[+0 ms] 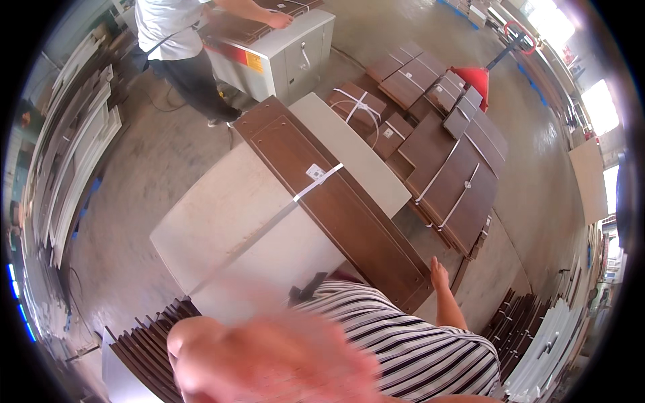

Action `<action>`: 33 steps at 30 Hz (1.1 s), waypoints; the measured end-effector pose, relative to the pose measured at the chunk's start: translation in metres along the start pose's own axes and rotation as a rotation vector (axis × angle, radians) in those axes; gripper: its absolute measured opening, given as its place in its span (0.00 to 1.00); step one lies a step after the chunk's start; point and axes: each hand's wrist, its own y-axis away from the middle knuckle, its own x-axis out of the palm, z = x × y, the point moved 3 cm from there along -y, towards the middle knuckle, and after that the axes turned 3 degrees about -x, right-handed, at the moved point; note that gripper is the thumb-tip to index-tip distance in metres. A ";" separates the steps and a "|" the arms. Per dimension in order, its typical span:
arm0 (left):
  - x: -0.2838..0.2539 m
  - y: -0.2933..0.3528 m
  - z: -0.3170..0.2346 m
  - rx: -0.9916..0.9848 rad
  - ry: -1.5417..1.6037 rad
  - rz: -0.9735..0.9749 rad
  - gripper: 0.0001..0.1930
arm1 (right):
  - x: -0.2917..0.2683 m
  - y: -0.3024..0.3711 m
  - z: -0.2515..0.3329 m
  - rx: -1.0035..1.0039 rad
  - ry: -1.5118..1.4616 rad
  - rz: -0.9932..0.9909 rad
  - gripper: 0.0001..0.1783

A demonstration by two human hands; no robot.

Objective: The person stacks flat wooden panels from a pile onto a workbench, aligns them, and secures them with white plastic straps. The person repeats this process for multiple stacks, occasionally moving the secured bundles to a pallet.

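Observation:
A long dark-brown panel with a grooved border lies diagonally over the pale worktable. A white strap runs across its middle, beside a small white label. At the panel's near right end, my right hand grips its edge, the fingers partly hidden. My left hand is raised close to the camera at the bottom, smeared by motion, so its fingers cannot be made out. Beyond the brown panel lies a light grey board.
Strapped brown panels lie in stacks to the right, near a red pallet jack. A co-worker stands by a grey cabinet at the far side. Upright brown panels and white boards line the left.

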 end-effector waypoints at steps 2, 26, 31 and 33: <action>0.013 0.000 -0.012 0.053 0.126 0.022 0.23 | -0.010 0.018 0.004 0.075 -0.014 0.009 0.40; 0.031 0.046 -0.028 -0.402 0.404 -0.138 0.11 | 0.118 0.057 -0.068 0.456 -1.439 0.012 0.43; -0.049 0.046 0.019 -0.399 -0.157 0.937 0.11 | 0.069 0.072 -0.023 0.427 -1.376 -0.002 0.47; -0.108 0.056 0.068 -0.534 -0.285 0.575 0.12 | 0.073 0.090 -0.034 0.502 -1.394 -0.034 0.47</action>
